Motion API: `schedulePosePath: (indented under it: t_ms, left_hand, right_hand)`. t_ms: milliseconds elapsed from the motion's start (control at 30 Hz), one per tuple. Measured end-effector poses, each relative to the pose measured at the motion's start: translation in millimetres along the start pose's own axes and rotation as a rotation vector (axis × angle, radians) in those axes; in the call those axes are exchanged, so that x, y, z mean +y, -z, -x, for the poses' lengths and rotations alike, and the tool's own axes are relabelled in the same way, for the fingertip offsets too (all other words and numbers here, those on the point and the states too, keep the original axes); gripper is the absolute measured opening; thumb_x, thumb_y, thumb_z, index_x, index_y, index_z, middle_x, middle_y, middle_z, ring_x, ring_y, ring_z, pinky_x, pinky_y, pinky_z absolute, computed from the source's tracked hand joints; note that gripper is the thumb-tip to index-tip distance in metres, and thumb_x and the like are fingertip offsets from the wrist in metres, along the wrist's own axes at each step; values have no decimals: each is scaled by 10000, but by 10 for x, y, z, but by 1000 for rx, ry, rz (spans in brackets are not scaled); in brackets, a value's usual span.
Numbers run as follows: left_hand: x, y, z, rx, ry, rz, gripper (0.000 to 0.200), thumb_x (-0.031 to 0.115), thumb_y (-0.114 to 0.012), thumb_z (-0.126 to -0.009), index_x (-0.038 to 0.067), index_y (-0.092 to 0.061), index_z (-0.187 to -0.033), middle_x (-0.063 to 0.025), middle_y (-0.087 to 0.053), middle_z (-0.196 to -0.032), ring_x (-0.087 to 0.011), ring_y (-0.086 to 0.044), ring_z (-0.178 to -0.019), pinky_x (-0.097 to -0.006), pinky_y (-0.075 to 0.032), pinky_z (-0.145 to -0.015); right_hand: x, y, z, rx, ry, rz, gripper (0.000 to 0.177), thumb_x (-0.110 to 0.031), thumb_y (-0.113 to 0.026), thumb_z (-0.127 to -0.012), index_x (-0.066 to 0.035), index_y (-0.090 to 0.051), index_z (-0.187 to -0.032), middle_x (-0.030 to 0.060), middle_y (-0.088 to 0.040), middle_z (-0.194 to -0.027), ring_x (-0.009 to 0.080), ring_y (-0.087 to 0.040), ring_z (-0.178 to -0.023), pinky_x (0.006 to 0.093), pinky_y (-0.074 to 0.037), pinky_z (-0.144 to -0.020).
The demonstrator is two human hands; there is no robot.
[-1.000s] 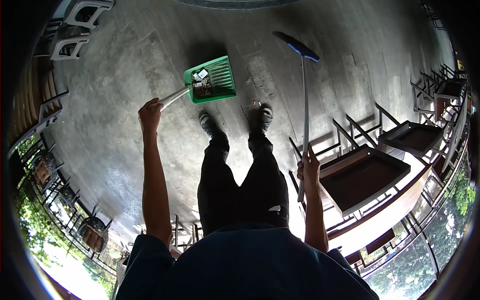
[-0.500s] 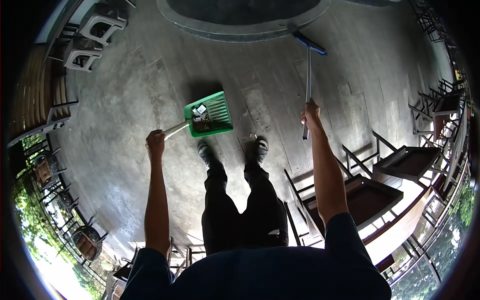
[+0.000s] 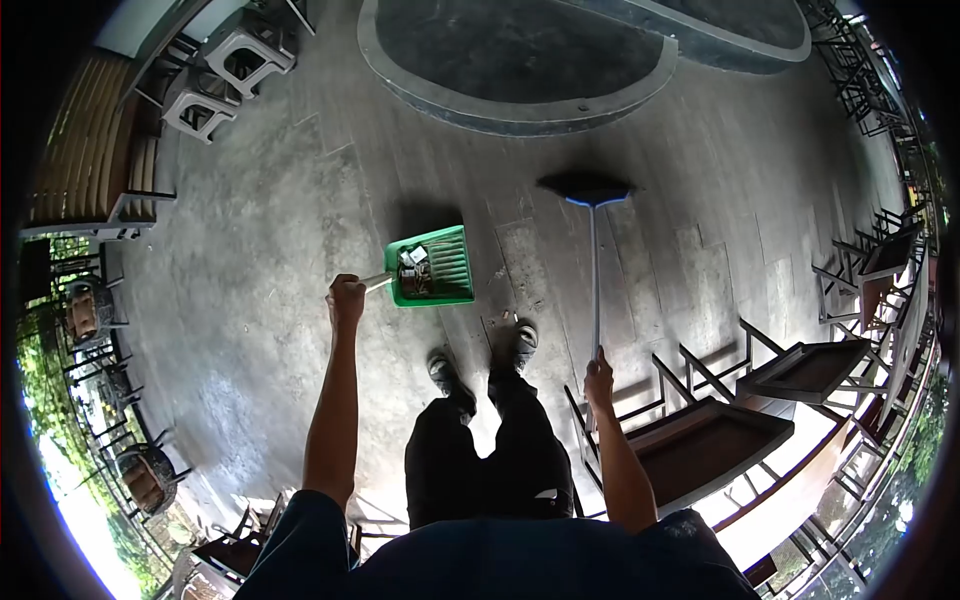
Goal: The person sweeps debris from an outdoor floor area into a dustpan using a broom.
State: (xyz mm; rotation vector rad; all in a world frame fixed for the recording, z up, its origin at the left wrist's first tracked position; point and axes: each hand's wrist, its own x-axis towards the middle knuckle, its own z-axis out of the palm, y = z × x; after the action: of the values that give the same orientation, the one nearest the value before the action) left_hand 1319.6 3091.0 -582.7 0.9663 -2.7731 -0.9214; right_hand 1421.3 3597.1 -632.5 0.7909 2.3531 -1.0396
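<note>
My left hand (image 3: 346, 298) is closed round the pale handle of a green dustpan (image 3: 466, 270). Bits of litter (image 3: 414, 268), some white and some brown, lie inside the pan near its handle side. In my right hand (image 3: 598, 382) is the grey stick of a broom (image 3: 595, 260), gripped near its top end. The broom's blue head with dark bristles (image 3: 586, 187) points away from me, to the right of the dustpan and apart from it. Small scraps (image 3: 510, 314) lie on the floor just ahead of my right shoe (image 3: 525, 343).
A low, curved raised platform (image 3: 520, 118) rises from the grey floor (image 3: 270, 330) ahead. Grey plastic stools (image 3: 245, 55) and a slatted wooden bench (image 3: 85, 140) stand at the left. Dark chairs (image 3: 710, 450) line the right, close to my right arm.
The broom head has swung back from the platform's edge toward me, and my right hand has drawn nearer my body. My left hand and the dustpan have shifted slightly right in view.
</note>
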Motion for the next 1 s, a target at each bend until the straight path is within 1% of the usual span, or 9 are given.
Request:
schedulePosePath:
  t_ms: [33,100,133,200,467,567,767,900,1000]
  left_hand:
    - [-11,-3,0,-12,-2,0,197,183,-622,-688,82,-642,-855,-131,-650,-790,-291,-635,-761,-365,-505,-692]
    - [-24,3,-16,-15,-20,17,195,185,-621,-688,82,-643,-852,-134,-651,-791,-294,-635,-763,-368,-505,-694]
    - [-45,23,-30,-15,-26,19,193,187,-620,-688,82,-644,-848,-136,-652,-791,-298,-635,-765,-371,-505,-696]
    - [-150,88,-43,-4,-23,30,191,188,-619,-688,81,-644,-844,-138,-652,-792,-302,-635,-767,-373,-505,-698]
    - [-648,544,380,104,-12,78,225,198,-621,-685,87,-670,-874,-161,-656,-802,-292,-641,-789,-370,-505,-701]
    - [-609,910,699,29,193,129,256,205,-631,-680,103,-680,-910,-159,-659,-815,-285,-644,-802,-362,-506,-702]
    - [-798,1065,1257,56,309,195,241,200,-611,-685,113,-680,-900,-153,-660,-814,-323,-637,-802,-390,-504,-730]
    - [-850,1096,1604,98,374,165,257,213,-616,-677,115,-683,-904,-154,-660,-803,-319,-638,-798,-387,-503,-733]
    - [-831,1099,1868,115,413,128,262,219,-620,-671,114,-684,-902,-156,-660,-797,-318,-638,-795,-383,-503,-736]
  right_hand:
    - [31,-15,248,-12,0,-15,469,-190,-430,-891,-112,-384,-1351,208,-590,-729,308,-591,-635,415,-433,-560]
    - [284,-153,613,61,249,-15,487,-136,-408,-883,-143,-370,-1369,50,-468,-554,141,-426,-396,307,-358,-347]
    - [377,-199,783,74,255,-16,487,-136,-408,-883,-143,-370,-1369,50,-468,-554,141,-426,-396,307,-358,-347]
    - [287,-170,1154,-79,-103,-121,492,-141,-427,-893,-159,-350,-1379,17,-437,-535,107,-383,-375,280,-346,-329]
    - [-418,137,1543,-213,-280,-457,501,-128,-466,-908,-191,-333,-1387,-9,-407,-514,67,-337,-356,240,-295,-308]
    - [-470,148,1265,-226,-197,-385,504,-130,-463,-907,-185,-327,-1389,-3,-410,-510,79,-358,-355,252,-308,-309]
    - [-378,153,775,-311,-77,-135,496,-132,-441,-908,-160,-323,-1388,12,-417,-505,107,-424,-367,274,-342,-316]
    - [-68,232,851,-303,11,-7,470,-136,-422,-907,-118,-346,-1371,59,-475,-516,151,-497,-400,305,-382,-332]
    - [339,273,1210,-244,108,225,441,-144,-429,-902,-65,-388,-1334,176,-602,-695,269,-601,-558,376,-469,-467]
